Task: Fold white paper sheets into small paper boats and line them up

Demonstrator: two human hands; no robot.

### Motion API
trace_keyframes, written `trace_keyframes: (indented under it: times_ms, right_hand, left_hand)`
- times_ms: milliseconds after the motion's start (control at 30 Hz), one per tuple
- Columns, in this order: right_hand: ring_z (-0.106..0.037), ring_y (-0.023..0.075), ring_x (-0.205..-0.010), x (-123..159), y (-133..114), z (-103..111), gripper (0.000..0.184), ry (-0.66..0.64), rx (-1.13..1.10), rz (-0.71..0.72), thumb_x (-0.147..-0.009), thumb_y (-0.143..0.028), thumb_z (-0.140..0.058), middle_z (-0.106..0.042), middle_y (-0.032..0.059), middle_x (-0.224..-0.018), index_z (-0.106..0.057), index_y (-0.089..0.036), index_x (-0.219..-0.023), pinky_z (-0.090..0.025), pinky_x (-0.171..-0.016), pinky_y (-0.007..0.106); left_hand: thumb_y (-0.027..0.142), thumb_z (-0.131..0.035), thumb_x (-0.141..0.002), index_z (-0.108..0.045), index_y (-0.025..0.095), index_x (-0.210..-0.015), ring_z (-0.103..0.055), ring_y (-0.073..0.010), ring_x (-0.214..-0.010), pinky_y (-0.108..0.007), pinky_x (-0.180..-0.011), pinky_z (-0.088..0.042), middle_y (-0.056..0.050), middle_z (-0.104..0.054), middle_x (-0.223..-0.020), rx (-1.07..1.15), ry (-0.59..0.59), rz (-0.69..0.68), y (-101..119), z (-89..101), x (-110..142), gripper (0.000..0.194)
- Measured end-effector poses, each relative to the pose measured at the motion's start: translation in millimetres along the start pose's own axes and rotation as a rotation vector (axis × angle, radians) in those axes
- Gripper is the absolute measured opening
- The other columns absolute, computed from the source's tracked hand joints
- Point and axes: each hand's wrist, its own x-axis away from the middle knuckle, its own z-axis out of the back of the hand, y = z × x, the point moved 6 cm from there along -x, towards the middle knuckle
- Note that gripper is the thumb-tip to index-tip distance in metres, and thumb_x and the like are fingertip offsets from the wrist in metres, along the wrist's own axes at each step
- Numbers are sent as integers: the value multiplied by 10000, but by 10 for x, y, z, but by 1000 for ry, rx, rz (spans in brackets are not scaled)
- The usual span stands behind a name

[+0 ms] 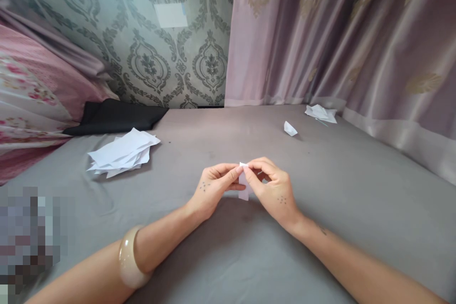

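Note:
A small strip of white paper (pixel 243 193) is held upright between my two hands, above the middle of the grey sheet. My left hand (pixel 218 185), with a pale bangle on its forearm, pinches the paper's upper part between thumb and fingers. From the other side my right hand (pixel 273 189) pinches the same top edge, its thumb close to the left thumb. A narrow fold shows at the top of the paper; its middle is partly hidden by the fingers.
A loose stack of white paper sheets (pixel 123 152) lies to the left, before a folded black cloth (pixel 121 115). To the right stand a small folded paper piece (pixel 290 128) and a pile of papers (pixel 321 113). Curtains (pixel 285 33) hang along the right side.

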Motion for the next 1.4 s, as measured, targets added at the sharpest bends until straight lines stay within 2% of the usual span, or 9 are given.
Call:
trace_keyframes:
  times_ms: [67, 233, 333, 567, 733, 967, 1167, 1267, 1400]
  right_hand:
    - [-567, 105, -660, 4, 4, 4, 97, 1, -1, -4, -842, -197, -580, -619, 4, -783, -641, -197, -766, -462, -566, 232]
    - [-576, 118, -732, 52, -76, 19, 118, 11, 95, 171, -840, -142, -569, -609, 23, -862, -662, -206, -876, -486, -659, 258]
    - [-584, 127, -779, 72, -93, 18, 137, 10, 122, 203, -841, -137, -567, -606, 34, -893, -661, -204, -914, -494, -702, 267]
    - [-586, 128, -773, 51, -75, 25, 70, 12, 77, 64, -844, -207, -591, -607, 27, -883, -660, -203, -840, -489, -705, 264]
    - [-587, 123, -746, 31, -21, 19, 130, -15, 32, -36, -858, -263, -584, -627, 13, -839, -639, -203, -756, -477, -682, 256]
    - [-590, 128, -673, 44, 122, 23, 142, 31, 13, -166, -832, -349, -615, -644, 1, -772, -577, -213, -850, -501, -643, 258]
    - [-614, 131, -746, 67, 25, 5, 52, -7, 94, 7, -884, -249, -550, -653, 4, -841, -589, -233, -914, -511, -710, 265]
    - [-618, 140, -856, 79, -77, -19, 153, -32, 130, 142, -904, -171, -502, -660, 24, -929, -624, -232, -973, -505, -788, 280]
    - [-611, 151, -943, 91, -125, -41, 232, -36, 143, 189, -910, -135, -483, -653, 44, -1015, -630, -228, -1064, -505, -844, 301]
  left_hand:
    - [344, -714, -764, -731, 139, -910, -661, -183, -821, -360, -778, -577, -64, -699, -856, 6, -6, -4, -3, -1, 0, 253]
    - [316, -687, -797, -731, 146, -905, -680, -174, -805, -370, -839, -557, -60, -726, -858, 70, -43, -26, 20, -42, 7, 206]
    - [292, -691, -796, -731, 157, -914, -690, -172, -809, -354, -868, -543, -50, -736, -857, 74, -40, -53, 46, -55, 14, 185]
    - [290, -676, -808, -728, 162, -950, -692, -188, -854, -346, -876, -542, -60, -740, -909, -44, -46, -105, 104, -56, 35, 198]
    - [312, -690, -789, -725, 139, -935, -684, -210, -861, -380, -840, -565, -73, -733, -898, -86, -40, -93, 97, -48, 39, 229]
    - [346, -709, -758, -710, 125, -844, -650, -143, -722, -321, -743, -589, -32, -691, -784, -89, 36, -53, 85, -27, 37, 237]
    - [359, -733, -724, -689, 124, -813, -632, -136, -702, -327, -720, -592, -22, -657, -742, -54, 65, -28, 86, -24, 35, 255]
    - [348, -739, -719, -679, 134, -796, -597, -110, -653, -322, -704, -595, 7, -617, -685, -19, 91, -53, 96, -10, 37, 235]
    - [334, -729, -734, -682, 145, -812, -578, -104, -656, -331, -708, -598, 19, -594, -673, -5, 92, -88, 109, -11, 37, 209]
